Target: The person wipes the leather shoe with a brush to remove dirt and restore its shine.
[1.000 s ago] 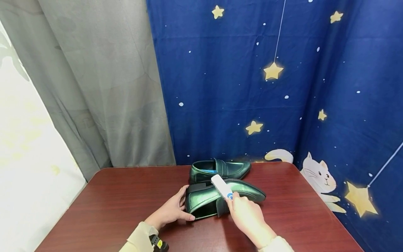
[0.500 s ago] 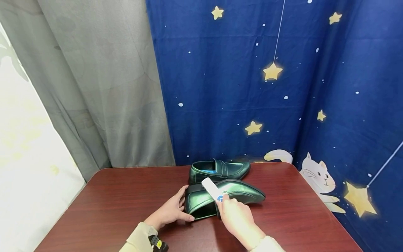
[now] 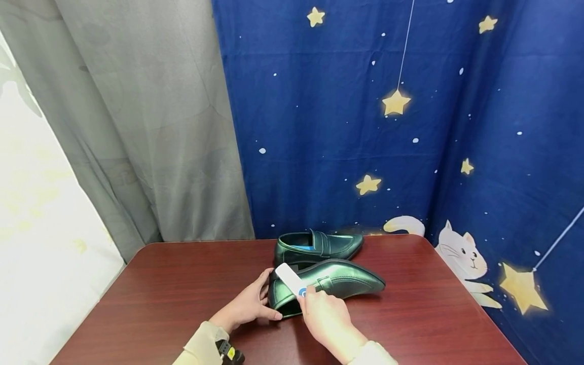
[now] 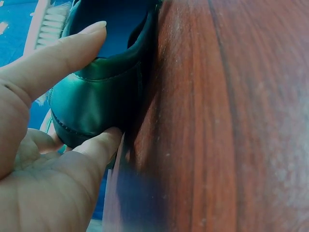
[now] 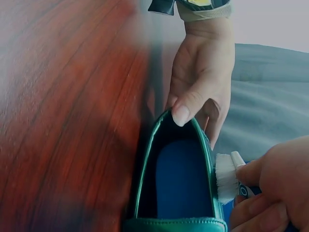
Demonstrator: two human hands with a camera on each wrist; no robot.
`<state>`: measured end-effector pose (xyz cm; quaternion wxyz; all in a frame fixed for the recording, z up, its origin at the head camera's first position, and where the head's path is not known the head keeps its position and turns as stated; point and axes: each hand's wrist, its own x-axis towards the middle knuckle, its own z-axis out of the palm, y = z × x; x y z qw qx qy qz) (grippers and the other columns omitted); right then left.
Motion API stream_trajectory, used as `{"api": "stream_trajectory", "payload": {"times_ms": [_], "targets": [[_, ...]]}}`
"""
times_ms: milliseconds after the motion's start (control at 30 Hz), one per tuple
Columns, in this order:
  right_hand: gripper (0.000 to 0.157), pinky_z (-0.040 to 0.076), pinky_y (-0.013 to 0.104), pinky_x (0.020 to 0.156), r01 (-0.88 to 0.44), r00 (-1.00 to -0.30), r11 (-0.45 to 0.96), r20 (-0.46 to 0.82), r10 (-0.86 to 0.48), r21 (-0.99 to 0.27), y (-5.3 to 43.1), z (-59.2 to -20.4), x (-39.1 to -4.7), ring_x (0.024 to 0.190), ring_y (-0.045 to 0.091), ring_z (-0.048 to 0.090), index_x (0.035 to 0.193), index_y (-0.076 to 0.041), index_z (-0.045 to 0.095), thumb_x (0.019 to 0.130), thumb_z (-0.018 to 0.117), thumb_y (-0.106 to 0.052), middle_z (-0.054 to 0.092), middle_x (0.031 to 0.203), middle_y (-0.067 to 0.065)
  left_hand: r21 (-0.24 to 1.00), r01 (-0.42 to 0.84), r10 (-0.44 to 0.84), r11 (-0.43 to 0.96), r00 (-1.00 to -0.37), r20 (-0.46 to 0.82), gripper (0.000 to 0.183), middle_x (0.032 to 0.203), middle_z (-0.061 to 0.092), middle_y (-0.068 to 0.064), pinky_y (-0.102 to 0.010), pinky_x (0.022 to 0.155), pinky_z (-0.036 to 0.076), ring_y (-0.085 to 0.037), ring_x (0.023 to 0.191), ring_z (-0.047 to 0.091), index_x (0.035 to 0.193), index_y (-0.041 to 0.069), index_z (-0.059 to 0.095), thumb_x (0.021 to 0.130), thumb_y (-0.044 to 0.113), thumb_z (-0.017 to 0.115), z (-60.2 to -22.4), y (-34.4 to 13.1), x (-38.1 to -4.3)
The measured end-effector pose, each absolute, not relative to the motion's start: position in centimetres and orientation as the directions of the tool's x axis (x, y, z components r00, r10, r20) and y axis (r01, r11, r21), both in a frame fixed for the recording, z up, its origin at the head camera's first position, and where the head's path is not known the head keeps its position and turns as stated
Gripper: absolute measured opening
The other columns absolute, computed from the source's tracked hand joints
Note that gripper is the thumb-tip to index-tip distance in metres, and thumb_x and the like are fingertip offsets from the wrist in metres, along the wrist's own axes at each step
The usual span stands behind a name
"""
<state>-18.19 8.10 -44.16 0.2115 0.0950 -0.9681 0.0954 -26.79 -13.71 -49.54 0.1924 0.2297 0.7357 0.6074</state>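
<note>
A shiny green loafer [image 3: 353, 280] lies on its side on the table, its opening facing me. My left hand [image 3: 248, 303] grips it at the heel, thumb over the rim of the opening and fingers round the back. In my right hand [image 3: 326, 317] is a white brush [image 3: 288, 276] with a blue mark on its back. Its pale bristles [image 5: 225, 179] meet the upper-facing side of the shoe near the heel, as the right wrist view shows. A blue insole [image 5: 181, 176] lines the shoe. The right hand's fingers hide part of the brush handle.
A second green loafer [image 3: 339, 247] stands upright just behind the first, close to the back edge of the reddish-brown table [image 3: 196, 268]. Beyond that edge hang a grey curtain [image 3: 173, 126] and a blue curtain with stars [image 3: 319, 126].
My right hand has carried the brush leftward along the shoe's side, from around the strap to near the heel. The left hand and both loafers have stayed in place.
</note>
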Motion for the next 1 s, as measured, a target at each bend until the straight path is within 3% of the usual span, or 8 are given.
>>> {"api": "stream_trajectory", "payload": {"times_ms": [367, 600, 700, 1000], "targets": [[0.033, 0.041, 0.040, 0.042, -0.235, -0.891, 0.966, 0.420, -0.171, -0.106, 6.8, -44.3, -17.7, 0.050, 0.027, 0.059, 0.078, -0.011, 0.056, 0.094, 0.066, -0.037, 0.060, 0.060, 0.008, 0.980, 0.125, 0.575, 0.155, -0.818, 0.013, 0.118, 0.169, 0.010, -0.019, -0.053, 0.117, 0.032, -0.041, 0.154, 0.012, 0.161, 0.008, 0.009, 0.073, -0.001, 0.088, -49.6, -13.7, -26.9], [0.033, 0.040, 0.040, 0.043, -0.255, -0.896, 0.960, 0.401, -0.189, -0.118, 6.3, -44.2, -17.5, 0.049, 0.026, 0.058, 0.080, -0.011, 0.056, 0.095, 0.066, -0.039, 0.062, 0.062, 0.007, 0.976, 0.153, 0.576, 0.156, -0.817, 0.036, 0.115, 0.161, 0.029, -0.022, -0.051, 0.115, 0.036, -0.036, 0.149, 0.026, 0.159, 0.009, 0.014, 0.072, -0.001, 0.089, -49.4, -13.6, -26.8], [0.033, 0.040, 0.039, 0.042, -0.254, -0.891, 0.962, 0.410, -0.194, -0.098, 6.4, -44.2, -17.5, 0.049, 0.026, 0.058, 0.080, -0.012, 0.056, 0.095, 0.066, -0.040, 0.061, 0.061, 0.007, 0.976, 0.149, 0.572, 0.160, -0.820, 0.031, 0.116, 0.161, 0.029, -0.022, -0.051, 0.115, 0.037, -0.036, 0.149, 0.027, 0.159, 0.009, 0.014, 0.071, -0.001, 0.089, -49.4, -13.6, -26.8], [0.033, 0.039, 0.040, 0.042, -0.227, -0.900, 0.967, 0.404, -0.162, -0.118, 7.3, -44.0, -17.8, 0.050, 0.027, 0.058, 0.081, -0.012, 0.057, 0.095, 0.065, -0.040, 0.059, 0.061, 0.008, 0.979, 0.111, 0.562, 0.172, -0.827, -0.005, 0.120, 0.168, 0.009, -0.022, -0.053, 0.116, 0.033, -0.043, 0.154, 0.010, 0.161, 0.008, 0.009, 0.072, 0.000, 0.089, -49.3, -13.7, -26.8]]}}
